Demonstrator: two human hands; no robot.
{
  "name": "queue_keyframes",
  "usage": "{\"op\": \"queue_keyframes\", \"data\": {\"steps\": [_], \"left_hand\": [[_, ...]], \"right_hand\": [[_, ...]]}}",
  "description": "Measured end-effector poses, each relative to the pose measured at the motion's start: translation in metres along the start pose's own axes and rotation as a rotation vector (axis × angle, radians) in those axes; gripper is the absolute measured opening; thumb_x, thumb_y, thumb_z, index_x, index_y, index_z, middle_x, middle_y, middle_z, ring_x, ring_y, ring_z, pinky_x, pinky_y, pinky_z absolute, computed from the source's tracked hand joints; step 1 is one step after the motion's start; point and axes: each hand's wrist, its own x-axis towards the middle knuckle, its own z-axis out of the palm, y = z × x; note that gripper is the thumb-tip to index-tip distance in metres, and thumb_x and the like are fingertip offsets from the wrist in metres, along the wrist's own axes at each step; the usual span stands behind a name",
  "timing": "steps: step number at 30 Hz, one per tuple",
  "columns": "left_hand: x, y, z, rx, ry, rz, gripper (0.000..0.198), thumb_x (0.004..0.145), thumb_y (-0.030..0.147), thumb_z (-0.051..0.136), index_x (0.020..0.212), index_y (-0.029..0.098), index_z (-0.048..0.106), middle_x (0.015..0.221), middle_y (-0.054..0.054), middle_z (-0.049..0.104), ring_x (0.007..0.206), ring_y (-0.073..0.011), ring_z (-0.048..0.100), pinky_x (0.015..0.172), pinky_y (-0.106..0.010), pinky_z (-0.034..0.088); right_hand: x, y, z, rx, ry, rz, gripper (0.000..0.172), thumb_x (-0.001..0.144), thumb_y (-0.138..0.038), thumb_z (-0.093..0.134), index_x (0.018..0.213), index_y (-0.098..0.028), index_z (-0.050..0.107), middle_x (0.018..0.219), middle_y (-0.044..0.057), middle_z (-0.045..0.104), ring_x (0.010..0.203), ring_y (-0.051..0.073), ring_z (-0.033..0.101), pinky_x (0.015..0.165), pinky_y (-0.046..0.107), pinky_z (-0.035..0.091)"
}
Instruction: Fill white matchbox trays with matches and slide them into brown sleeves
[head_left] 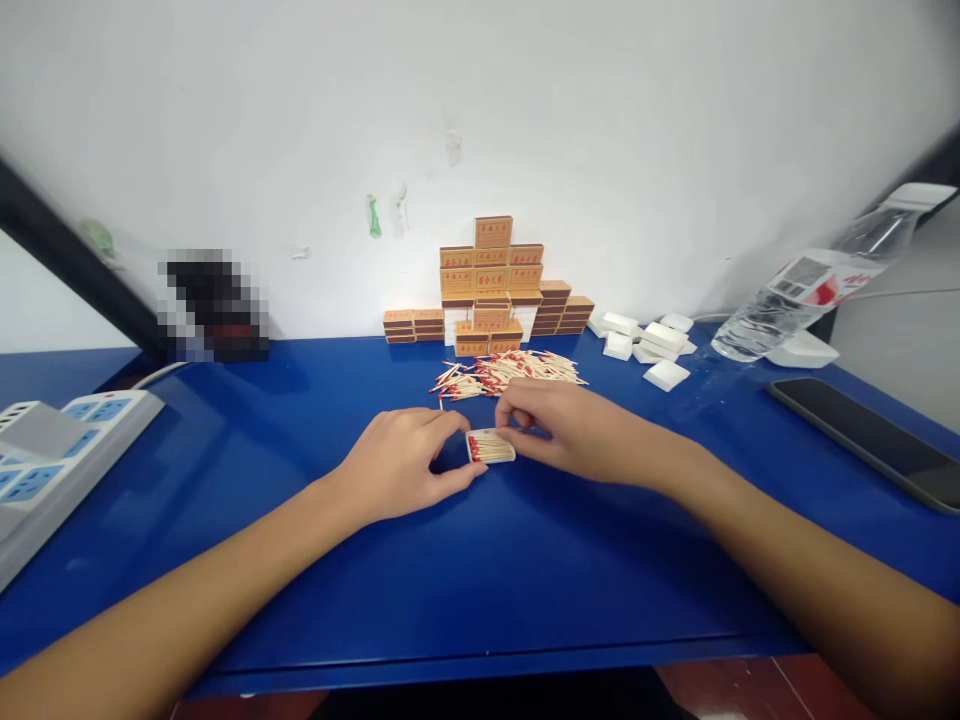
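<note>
A small white matchbox tray (491, 447) lies on the blue table with a row of red-tipped matches in it, heads to the left. My left hand (409, 455) grips the tray's left end between thumb and fingers. Over the tray's right end is my right hand (559, 425), its thumb and forefinger pinched together; whether a match is between them is hidden. Just beyond the hands spreads a loose pile of matches (517, 370). Behind it, orange matchboxes (491, 280) are stacked against the wall.
White empty-looking trays (660, 340) lie in a heap at the back right, near a leaning plastic bottle (817, 275). A black phone (870, 435) rests at the right. On the left is a power strip (67, 450); a pixelated dark object (217, 305) stands by the wall.
</note>
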Motion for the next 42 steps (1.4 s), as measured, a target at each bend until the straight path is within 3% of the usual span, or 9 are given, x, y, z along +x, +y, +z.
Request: {"op": "queue_keyframes", "data": {"steps": [4,8,14,20,29,42], "left_hand": [[0.0,0.003,0.0,0.006,-0.012,-0.004,0.031,0.096,0.05,0.068,0.101,0.02,0.068,0.072,0.002,0.063,0.061,-0.0148,0.058,0.06,-0.028,0.037],[0.001,0.003,-0.001,-0.009,-0.02,-0.023,0.029,0.095,0.048,0.069,0.104,0.021,0.069,0.07,0.003,0.062,0.06,-0.0146,0.057,0.06,-0.028,0.038],[0.001,0.002,-0.001,0.002,-0.029,-0.053,0.031,0.095,0.05,0.068,0.103,0.021,0.07,0.069,0.003,0.061,0.058,-0.0143,0.056,0.058,-0.028,0.036],[0.001,0.003,-0.001,-0.002,-0.049,-0.052,0.031,0.095,0.051,0.068,0.104,0.021,0.07,0.07,0.003,0.061,0.06,-0.0147,0.057,0.059,-0.029,0.037],[0.0,0.003,-0.002,-0.018,-0.041,-0.029,0.032,0.095,0.051,0.068,0.104,0.02,0.069,0.072,0.003,0.062,0.061,-0.0149,0.058,0.06,-0.028,0.039],[0.0,0.004,-0.002,-0.021,-0.055,0.008,0.035,0.096,0.052,0.068,0.11,0.02,0.07,0.074,0.001,0.065,0.063,-0.0153,0.06,0.06,-0.028,0.04]], "right_hand": [[0.001,-0.005,0.006,0.043,-0.025,0.006,0.014,0.103,-0.032,0.058,0.098,-0.02,0.065,0.09,0.002,0.064,0.075,0.015,0.053,0.068,0.028,0.036],[-0.002,0.006,-0.008,0.025,-0.019,0.017,0.017,0.102,-0.036,0.06,0.097,-0.021,0.066,0.089,0.002,0.064,0.077,0.016,0.053,0.069,0.029,0.037],[-0.007,0.007,-0.015,0.06,-0.153,0.102,0.03,0.094,-0.05,0.068,0.088,-0.021,0.067,0.085,0.003,0.066,0.073,0.016,0.054,0.065,0.03,0.036],[-0.006,-0.001,-0.011,0.083,-0.203,0.114,0.019,0.096,-0.032,0.063,0.081,-0.021,0.062,0.08,0.001,0.064,0.066,0.013,0.05,0.06,0.029,0.033],[-0.003,-0.001,-0.006,0.014,-0.07,0.029,0.013,0.098,-0.03,0.062,0.088,-0.02,0.063,0.086,0.003,0.066,0.074,0.016,0.052,0.066,0.03,0.034],[-0.003,-0.004,0.0,0.129,-0.128,-0.033,0.013,0.101,-0.024,0.058,0.093,-0.02,0.068,0.088,0.002,0.063,0.075,0.015,0.052,0.07,0.028,0.037]]}}
